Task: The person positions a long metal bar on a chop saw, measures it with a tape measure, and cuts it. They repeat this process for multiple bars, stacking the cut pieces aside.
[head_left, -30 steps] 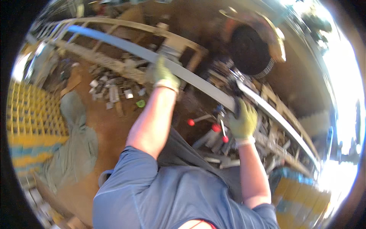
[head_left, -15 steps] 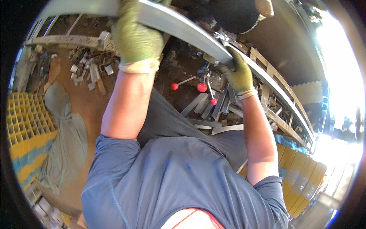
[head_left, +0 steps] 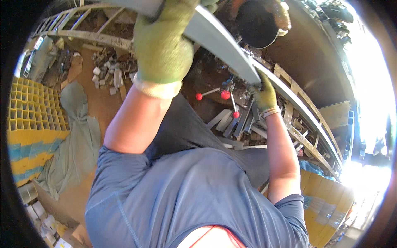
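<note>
L hand [head_left: 163, 53], nearest the cam, is in a green glove w/ a pale cuff. Its fingers look curled round the long grey bar [head_left: 225, 45], glove lying across the near face; tips hidden, so can't tell how far they wrap. Past the L hand the bar runs up-left and out at the top edge; the other way it slopes down-right, bare btwn the hands.

R hand [head_left: 266, 95], farther off, same kind of glove, is at the bar's lower-right end. Its fingers run up along the far side, the end coming in by palm/thumb; how tight they're closed, can't tell.

Handling, my guess: metal, v. stiff, prob mod. weight, more awkward than heavy b/c of length. Smooth faces = bit slippery, though gloves should help. Not fragile, but edges/cut ends may be sharp & faces could scratch. Best hold: two hands well apart, fingers round the edges, one near the end to steer, one farther along for wt.

Beyond/below the bar: red-knobbed levers [head_left: 225, 94], just short of the R hand, w/ loose metal lengths [head_left: 242, 124] near. Farther: small offcuts [head_left: 109, 74] on the floor, up-left.
</note>
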`<state>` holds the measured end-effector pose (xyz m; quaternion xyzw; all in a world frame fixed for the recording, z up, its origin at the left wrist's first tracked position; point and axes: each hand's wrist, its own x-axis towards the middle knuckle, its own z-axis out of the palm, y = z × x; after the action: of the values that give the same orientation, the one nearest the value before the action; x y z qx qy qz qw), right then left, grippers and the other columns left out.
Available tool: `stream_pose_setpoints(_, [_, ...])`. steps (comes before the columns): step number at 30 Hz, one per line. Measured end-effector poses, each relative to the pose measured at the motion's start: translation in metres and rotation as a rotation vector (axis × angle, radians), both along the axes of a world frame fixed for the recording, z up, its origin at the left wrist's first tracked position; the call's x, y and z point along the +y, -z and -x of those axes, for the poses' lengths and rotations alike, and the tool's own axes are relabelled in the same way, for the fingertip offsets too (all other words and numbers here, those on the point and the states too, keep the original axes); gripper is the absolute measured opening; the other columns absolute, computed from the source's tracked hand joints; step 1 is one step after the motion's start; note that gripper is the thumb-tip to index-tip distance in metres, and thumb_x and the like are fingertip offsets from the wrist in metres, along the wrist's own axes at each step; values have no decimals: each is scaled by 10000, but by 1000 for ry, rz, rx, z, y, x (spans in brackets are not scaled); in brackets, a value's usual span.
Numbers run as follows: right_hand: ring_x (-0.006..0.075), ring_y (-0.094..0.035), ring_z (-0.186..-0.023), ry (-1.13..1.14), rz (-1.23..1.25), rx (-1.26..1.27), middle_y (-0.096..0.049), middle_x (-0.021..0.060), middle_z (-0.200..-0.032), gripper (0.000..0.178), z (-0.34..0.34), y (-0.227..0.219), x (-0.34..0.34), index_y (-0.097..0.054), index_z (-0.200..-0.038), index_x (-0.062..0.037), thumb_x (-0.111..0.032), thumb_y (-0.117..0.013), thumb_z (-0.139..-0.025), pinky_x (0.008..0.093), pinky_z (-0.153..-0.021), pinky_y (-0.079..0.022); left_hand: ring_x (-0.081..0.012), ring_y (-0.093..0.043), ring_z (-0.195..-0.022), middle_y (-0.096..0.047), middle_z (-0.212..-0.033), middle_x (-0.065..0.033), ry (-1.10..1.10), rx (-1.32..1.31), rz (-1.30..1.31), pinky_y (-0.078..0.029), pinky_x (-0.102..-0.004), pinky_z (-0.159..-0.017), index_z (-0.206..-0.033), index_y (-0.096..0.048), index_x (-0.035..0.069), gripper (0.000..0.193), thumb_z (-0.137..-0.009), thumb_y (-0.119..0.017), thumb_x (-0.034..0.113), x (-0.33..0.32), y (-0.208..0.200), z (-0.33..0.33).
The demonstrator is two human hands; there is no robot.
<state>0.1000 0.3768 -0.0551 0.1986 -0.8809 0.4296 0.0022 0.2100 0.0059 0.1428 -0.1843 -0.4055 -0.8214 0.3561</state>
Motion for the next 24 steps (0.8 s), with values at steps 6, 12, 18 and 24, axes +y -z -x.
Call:
stream_pose_setpoints(6, [426, -635, -1472, 55, -82, 271, -689, 199, -1567, 798, -19, 5, 18, -626, -1598, -135, -19, -890, -853, 486, -1262, -515, -357, -703, -1383, -707, -1482, -182, -43, 103, -138, -543, -572, -1229, -1615, -528, 19, 717, -1132, -734, 507, -25, -23, -29])
stream_pose_setpoints(12, [445, -633, -1451, 107, -211, 391, -696, 203, -1537, 785, -34, -15, 21, -656, -1561, -107, -6, -876, -815, 530, -1239, -514, -314, -697, -1385, -703, -1518, -169, -185, -20, -270, -564, -543, -1216, -1607, -565, 28, 671, -1139, -721, 483, -58, -3, -73])
stream_pose_setpoints(18, [425, -461, -1641, 393, -370, 459, -561, 190, -1726, 837, -9, -24, 59, -588, -1654, -98, -70, -821, -851, 538, -1369, -350, -388, -702, -1409, -750, -1425, -194, -49, -304, -136, -546, -546, -1246, -1478, -640, 18, 504, -1132, -732, 372, -61, 47, -99])
stream_pose_setpoints(24, [349, -427, -1678, 492, 372, 81, -524, 241, -1754, 758, -29, -56, 88, -552, -1683, -43, -67, -781, -961, 435, -1367, -382, -381, -734, -1358, -770, -1406, -166, 91, -236, -161, -604, -545, -1210, -1500, -633, 65, 444, -1111, -770, 230, -18, 92, -107])
